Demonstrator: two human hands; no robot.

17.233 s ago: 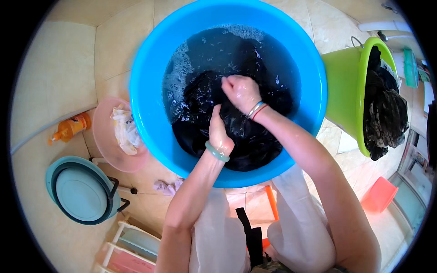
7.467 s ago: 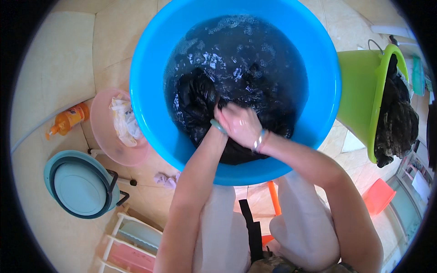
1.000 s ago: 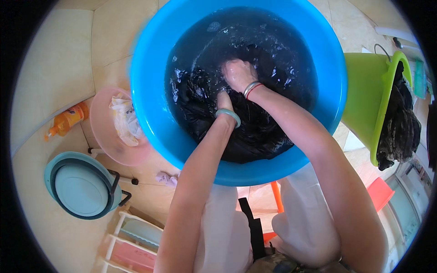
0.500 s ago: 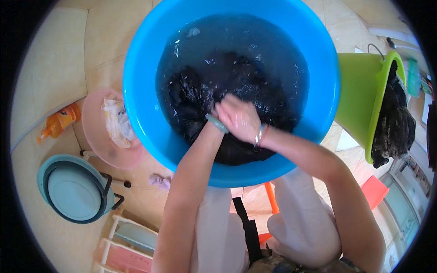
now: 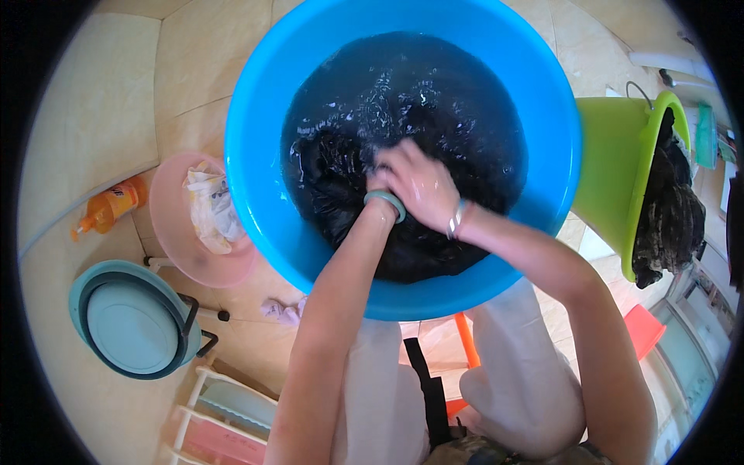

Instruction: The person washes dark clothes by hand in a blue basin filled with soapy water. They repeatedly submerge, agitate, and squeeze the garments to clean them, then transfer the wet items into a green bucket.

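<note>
A large blue basin [image 5: 260, 155] holds dark water [image 5: 387, 66] with a black cloth [image 5: 333, 174] soaking in it. Both my hands are together over the cloth near the basin's middle. My left hand [image 5: 377, 181], below a pale green bangle [image 5: 385, 203], reaches down at the cloth; its fingers are hidden by the other hand and the water. Across it lies my right hand [image 5: 422, 186], wet, with a silver bracelet [image 5: 455, 220] at the wrist. The right fingers are bent and close together, their tips blurred; what lies under them is hidden.
Right of the basin, a tilted green bucket [image 5: 612, 163] holds dark cloth [image 5: 670, 213]. At left are a pink basin [image 5: 174, 232] with light cloth, an orange bottle [image 5: 112, 203] and pale blue-green basins [image 5: 132, 333]. A white rack [image 5: 203, 380] stands lower left.
My hands have shifted slightly in the view, the right one now lying further over the left. The water surface above them is more rippled.
</note>
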